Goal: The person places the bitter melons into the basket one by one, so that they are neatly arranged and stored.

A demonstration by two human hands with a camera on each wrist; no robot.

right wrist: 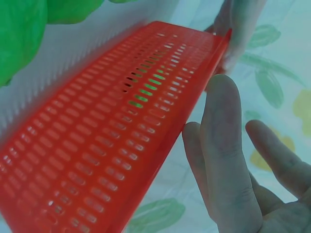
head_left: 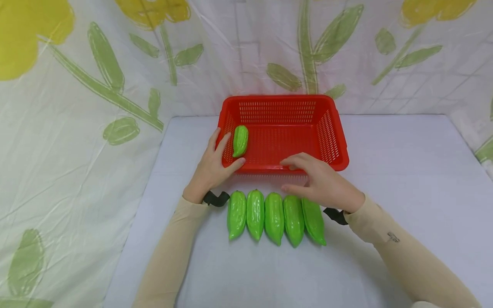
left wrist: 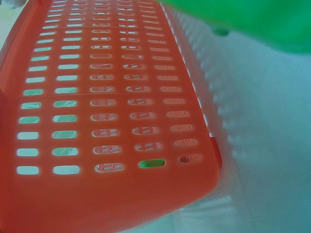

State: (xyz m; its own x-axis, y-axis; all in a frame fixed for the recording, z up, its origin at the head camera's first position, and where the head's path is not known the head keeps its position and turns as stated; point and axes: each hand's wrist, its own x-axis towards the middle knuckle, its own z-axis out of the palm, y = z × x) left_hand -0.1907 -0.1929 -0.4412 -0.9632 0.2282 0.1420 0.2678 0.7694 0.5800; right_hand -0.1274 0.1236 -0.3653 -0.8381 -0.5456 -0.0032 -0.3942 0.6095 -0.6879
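Sitting at the far middle of the surface (head_left: 404, 171), the red basket (head_left: 285, 145) carries one green vegetable (head_left: 240, 140), tucked over by its left wall, with bare floor showing to its right. Five more green vegetables (head_left: 274, 218) line up side by side on the near side of the basket, the rightmost partly covered from above by the right hand (head_left: 327, 182).

And the hands! The left hand (head_left: 213, 169) spreads around the basket's near left corner, thumb over the near rim, its grip released. The right hand hangs by the near rim, right of centre, fingers gently bent and well apart from the thumb, its grip holding nothing.

White covers the surface, and behind it hangs a pale cloth (head_left: 246, 47) with yellow flowers and green leaves.

Now the direction: the vegetable in the basket runs near to far, narrow tip near and slightly left. The row points near too, the rightmost tip slanting right.
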